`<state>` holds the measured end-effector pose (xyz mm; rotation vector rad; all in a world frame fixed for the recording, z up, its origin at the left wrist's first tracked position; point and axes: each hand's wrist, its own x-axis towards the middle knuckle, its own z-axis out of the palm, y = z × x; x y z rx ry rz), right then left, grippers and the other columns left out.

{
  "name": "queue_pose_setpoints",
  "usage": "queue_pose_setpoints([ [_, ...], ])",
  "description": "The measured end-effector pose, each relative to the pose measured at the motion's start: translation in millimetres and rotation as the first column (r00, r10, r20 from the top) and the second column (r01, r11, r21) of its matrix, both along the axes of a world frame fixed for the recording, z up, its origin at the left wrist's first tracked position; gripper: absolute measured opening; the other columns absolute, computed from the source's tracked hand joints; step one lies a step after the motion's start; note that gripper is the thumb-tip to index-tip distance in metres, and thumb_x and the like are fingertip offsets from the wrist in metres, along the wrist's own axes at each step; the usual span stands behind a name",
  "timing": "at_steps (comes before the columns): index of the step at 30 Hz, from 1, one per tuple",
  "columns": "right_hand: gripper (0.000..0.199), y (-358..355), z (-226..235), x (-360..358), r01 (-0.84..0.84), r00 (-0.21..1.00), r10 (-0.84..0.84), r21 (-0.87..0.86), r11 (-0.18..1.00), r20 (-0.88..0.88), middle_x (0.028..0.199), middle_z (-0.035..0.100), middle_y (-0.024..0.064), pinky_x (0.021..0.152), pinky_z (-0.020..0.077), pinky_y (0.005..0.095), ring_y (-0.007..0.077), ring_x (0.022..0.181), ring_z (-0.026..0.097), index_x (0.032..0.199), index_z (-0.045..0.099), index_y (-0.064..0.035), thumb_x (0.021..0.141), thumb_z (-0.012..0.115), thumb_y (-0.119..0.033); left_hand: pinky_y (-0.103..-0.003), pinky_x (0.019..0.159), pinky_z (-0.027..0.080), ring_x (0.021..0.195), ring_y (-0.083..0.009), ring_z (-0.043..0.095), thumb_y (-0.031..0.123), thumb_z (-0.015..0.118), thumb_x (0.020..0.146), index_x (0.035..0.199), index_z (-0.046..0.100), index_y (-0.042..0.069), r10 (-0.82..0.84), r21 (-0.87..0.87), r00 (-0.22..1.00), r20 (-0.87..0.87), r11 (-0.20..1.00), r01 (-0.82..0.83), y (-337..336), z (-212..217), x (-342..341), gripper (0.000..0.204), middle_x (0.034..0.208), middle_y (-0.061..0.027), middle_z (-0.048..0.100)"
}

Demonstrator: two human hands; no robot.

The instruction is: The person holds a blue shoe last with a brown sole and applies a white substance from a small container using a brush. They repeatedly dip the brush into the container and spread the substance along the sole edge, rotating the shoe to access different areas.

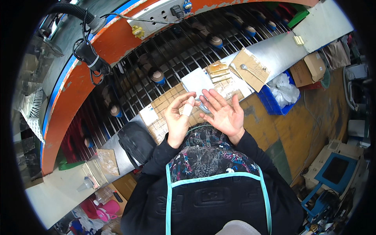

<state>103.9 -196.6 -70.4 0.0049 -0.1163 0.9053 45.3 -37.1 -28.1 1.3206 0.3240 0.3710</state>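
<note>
My left hand (179, 119) is raised over the near edge of the bench, fingers curled in toward the thumb. A white wrap (188, 109) goes round that thumb; whatever lies between the fingertips, if anything, is too small to make out. Beside it my right hand (226, 112) is spread palm up with nothing on it. Just beyond both hands lies a white flat piece (197, 81) on the cardboard-covered bench. A pale rounded thing (204, 108) is partly hidden behind my right fingers. Two thin brushes (250, 70) rest on a brown board (257, 73) to the right.
Past the bench runs a rack of metal rollers (172, 58), with several shoe-like shapes (158, 77) on it, under an orange curved frame (74, 113). A black bag (135, 143) sits left. A blue bin (270, 102) with clear plastic and a cardboard box (307, 70) stand right.
</note>
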Motion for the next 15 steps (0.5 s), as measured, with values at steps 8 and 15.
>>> queue_pose_setpoints([
  [8,0.081,-0.4,13.2,7.7,0.046,0.987,-0.021,0.161,0.986,-0.156,0.159,0.013,0.0091,0.116,0.0138,0.0542,0.0246,0.147,0.013,0.152,0.016,-0.0070,0.095,0.027,-0.064,-0.035,0.088,0.045,0.096,-0.0200,0.063,0.014,0.073,0.080,0.100,0.072,0.005,0.045,0.545,0.999,0.025,0.837,-0.051,-4.8,-5.8,8.5,0.022,0.093,-0.0067,0.071],
  [15,0.083,-4.6,16.7,16.5,0.016,0.998,-0.013,0.040,0.999,-0.069,0.159,0.012,0.0122,0.113,0.0210,0.0547,0.0270,0.146,0.017,0.153,0.014,-0.0133,0.093,0.027,-0.068,-0.033,0.090,0.034,0.102,-0.0183,0.060,0.015,0.075,0.077,0.099,0.074,0.008,0.140,0.748,0.990,0.014,0.656,-0.103,-18.9,5.6,15.4,0.024,0.092,-0.0029,0.071],
])
